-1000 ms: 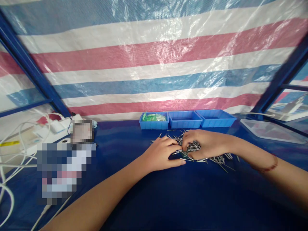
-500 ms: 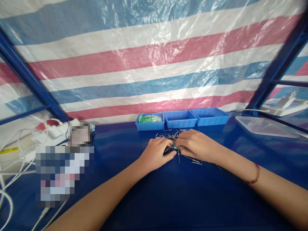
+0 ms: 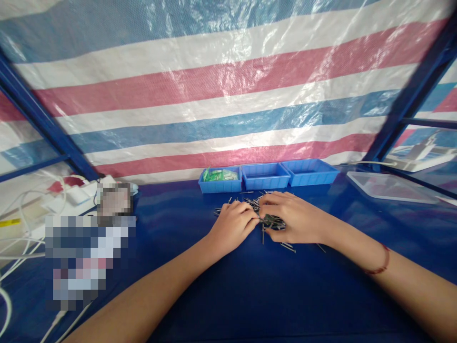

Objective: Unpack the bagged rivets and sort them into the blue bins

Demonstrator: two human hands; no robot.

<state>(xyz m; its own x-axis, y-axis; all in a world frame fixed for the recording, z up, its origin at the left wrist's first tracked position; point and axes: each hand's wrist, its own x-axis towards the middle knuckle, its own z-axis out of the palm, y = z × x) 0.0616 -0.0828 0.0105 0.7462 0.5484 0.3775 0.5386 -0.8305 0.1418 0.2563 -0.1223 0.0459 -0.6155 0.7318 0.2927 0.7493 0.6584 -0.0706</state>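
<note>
Slim metal pins (image 3: 274,222) lie heaped on the bench (image 3: 235,295), partly hidden. At their nine o'clock, the left hand (image 3: 232,226) has thumb and forefinger nearly together; at three o'clock, the right hand (image 3: 298,219) arches half-open over them. Whether either grips anything, I cannot tell.

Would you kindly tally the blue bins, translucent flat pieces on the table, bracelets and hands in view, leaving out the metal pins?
Blue bins: 3
Translucent flat piece: 1
Red bracelet: 1
Hands: 2 (left hand, right hand)
Total: 7, without the metal pins, too jumbled to count.
</note>
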